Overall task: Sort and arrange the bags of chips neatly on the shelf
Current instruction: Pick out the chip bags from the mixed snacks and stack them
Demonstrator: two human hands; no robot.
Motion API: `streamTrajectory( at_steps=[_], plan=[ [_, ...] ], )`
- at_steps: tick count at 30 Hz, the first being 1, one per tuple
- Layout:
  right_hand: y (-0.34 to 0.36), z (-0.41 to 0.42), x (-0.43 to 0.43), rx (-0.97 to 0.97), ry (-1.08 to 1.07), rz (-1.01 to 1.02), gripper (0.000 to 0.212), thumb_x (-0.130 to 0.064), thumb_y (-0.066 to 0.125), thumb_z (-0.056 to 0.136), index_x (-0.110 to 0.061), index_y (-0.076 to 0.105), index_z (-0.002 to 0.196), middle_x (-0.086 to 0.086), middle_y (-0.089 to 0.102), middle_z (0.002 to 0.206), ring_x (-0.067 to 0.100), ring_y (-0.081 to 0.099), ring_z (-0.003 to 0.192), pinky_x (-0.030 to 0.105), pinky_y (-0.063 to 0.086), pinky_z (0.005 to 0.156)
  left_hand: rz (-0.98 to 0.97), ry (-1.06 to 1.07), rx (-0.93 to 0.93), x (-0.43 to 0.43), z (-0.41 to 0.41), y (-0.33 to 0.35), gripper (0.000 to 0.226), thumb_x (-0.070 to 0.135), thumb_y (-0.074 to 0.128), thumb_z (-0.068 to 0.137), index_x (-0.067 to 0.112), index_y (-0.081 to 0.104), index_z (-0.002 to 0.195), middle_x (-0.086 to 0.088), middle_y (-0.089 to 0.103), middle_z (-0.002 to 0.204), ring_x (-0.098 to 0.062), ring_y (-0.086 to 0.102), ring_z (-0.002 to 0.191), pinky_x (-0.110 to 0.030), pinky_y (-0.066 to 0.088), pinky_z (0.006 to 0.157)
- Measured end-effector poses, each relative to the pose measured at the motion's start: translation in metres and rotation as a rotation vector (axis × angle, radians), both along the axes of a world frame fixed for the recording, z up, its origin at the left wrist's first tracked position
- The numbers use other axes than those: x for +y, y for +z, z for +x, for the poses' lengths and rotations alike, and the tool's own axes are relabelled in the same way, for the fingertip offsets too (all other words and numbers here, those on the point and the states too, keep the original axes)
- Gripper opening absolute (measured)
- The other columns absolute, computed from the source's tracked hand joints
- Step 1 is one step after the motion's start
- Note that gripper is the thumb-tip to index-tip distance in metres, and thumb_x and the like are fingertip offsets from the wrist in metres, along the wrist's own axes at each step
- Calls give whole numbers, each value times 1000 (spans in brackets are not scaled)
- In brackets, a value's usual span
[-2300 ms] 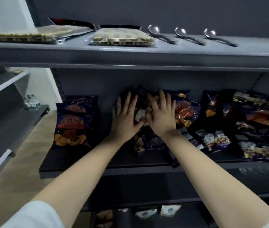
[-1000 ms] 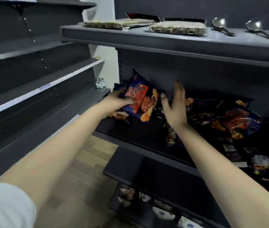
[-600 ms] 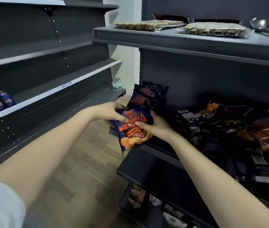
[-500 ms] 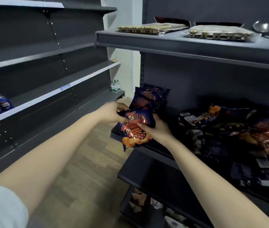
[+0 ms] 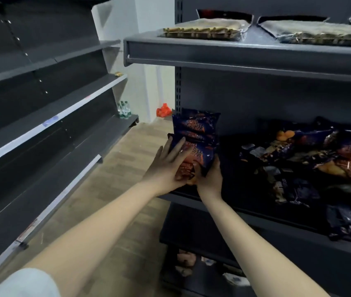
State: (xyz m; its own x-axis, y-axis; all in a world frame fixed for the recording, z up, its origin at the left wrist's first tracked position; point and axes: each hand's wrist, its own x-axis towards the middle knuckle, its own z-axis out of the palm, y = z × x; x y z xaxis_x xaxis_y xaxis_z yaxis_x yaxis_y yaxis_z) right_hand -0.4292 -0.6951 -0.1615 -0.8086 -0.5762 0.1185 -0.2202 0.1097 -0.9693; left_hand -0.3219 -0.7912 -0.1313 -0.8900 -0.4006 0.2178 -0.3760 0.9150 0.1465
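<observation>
While the left hand (image 5: 166, 166) presses flat on the chip bag (image 5: 199, 154) at the left end of the shelf (image 5: 232, 189), the right hand (image 5: 210, 179) grips its lower corner, fingertips hidden behind it. The heap (image 5: 320, 159) further right is murky and cut off.

The left grip (image 5: 167, 166) pressed straight fingers flat against the front of a dark blue chip bag (image 5: 202, 154), while the right grip (image 5: 210, 179) held the bag's lower right corner from beneath. The bag was upright at the left end of the middle shelf (image 5: 230, 181), just in front of other upright bags (image 5: 196, 125). A loose heap of bags (image 5: 320, 168) lay further right.
</observation>
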Motion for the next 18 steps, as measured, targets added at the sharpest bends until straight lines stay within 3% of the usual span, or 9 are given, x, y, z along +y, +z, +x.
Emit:
streamTrajectory(
  at_steps=[2,4,6,8,10,13,15,18],
  plan=[
    [0,5,2,80,-1,33,79,-18,60,90,-16,9,151,8,21,151,19,27,138,22,25,108,-57,-19,-3,-4,2,-5,97,44,64,80,35,-6,147,10,-27,150,-18,-30,137,-43,-5,115],
    [-4,9,3,259,-15,72,88,-20,60,90,-16,-4,150,6,-1,157,20,10,144,32,21,115,-47,-2,1,-7,1,-13,98,46,61,82,34,-13,144,7,-31,149,-20,-32,136,-45,-3,117],
    [-13,11,5,527,-29,133,92,-26,60,90,-21,-10,149,4,-12,157,22,-1,146,45,19,117,-16,25,35,-11,0,-22,96,53,54,85,32,-20,142,4,-33,149,-21,-32,137,-45,-4,117],
    [-21,10,10,686,3,233,88,-36,55,89,-32,-10,149,2,-16,157,24,-8,145,49,13,117,10,41,74,-14,1,-31,93,61,45,85,32,-23,142,3,-34,150,-18,-32,137,-41,-10,115],
    [-27,10,13,701,35,317,80,-46,45,89,-41,-11,146,-3,-24,155,21,-16,144,50,8,117,32,32,128,-18,3,-41,89,68,36,83,34,-20,144,2,-31,151,-16,-29,138,-39,-12,113],
    [-30,10,12,698,55,377,78,-56,37,86,-49,-16,142,-10,-30,152,17,-19,143,49,5,117,96,26,197,-21,6,-57,85,74,26,83,36,-18,145,-1,-24,155,-23,-15,143,-41,-4,115],
    [-31,11,9,703,26,367,79,-55,40,85,-48,-13,143,-9,-25,154,18,-15,144,50,7,116,123,18,245,-21,5,-66,81,74,19,84,35,-16,146,-3,-20,156,-25,-7,144,-43,4,116],
    [-34,13,9,740,1,362,78,-55,43,85,-43,-4,147,-6,-15,157,21,-5,146,51,8,115,155,3,319,-21,5,-73,81,69,28,86,31,-10,148,-4,-12,157,-25,5,144,-43,13,116]
  ],
)
